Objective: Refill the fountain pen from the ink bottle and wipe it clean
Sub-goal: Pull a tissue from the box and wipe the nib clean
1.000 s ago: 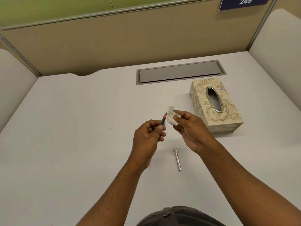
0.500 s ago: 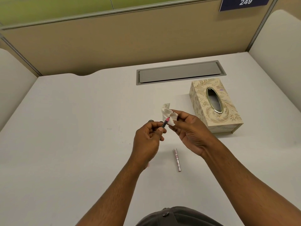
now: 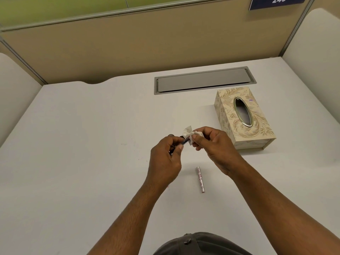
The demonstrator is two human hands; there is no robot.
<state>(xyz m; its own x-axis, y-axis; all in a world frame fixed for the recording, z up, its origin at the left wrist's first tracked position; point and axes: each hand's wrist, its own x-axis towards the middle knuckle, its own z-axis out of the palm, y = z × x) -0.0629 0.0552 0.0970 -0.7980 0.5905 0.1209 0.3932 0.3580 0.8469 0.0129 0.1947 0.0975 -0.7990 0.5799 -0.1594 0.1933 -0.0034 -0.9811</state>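
My left hand [image 3: 165, 159] grips the dark front part of a fountain pen [image 3: 184, 141], its tip pointing up and right. My right hand [image 3: 215, 146] pinches a crumpled white tissue [image 3: 190, 134] around that tip, so the nib is hidden. A slim pinkish metal pen barrel [image 3: 200, 179] lies on the white table [image 3: 82, 144] just below both hands. A small dark round object [image 3: 171, 135] peeks out behind my left hand; I cannot tell what it is. No ink bottle shows clearly.
A cream tissue box [image 3: 244, 118] with a floral pattern and an oval opening stands to the right of my hands. A grey cable hatch [image 3: 204, 80] is set into the table further back. Beige partitions enclose the desk behind and at both sides.
The tissue in my right hand has closed over the pen's pink tip, which showed bare a second ago. Both hands stay in about the same place.
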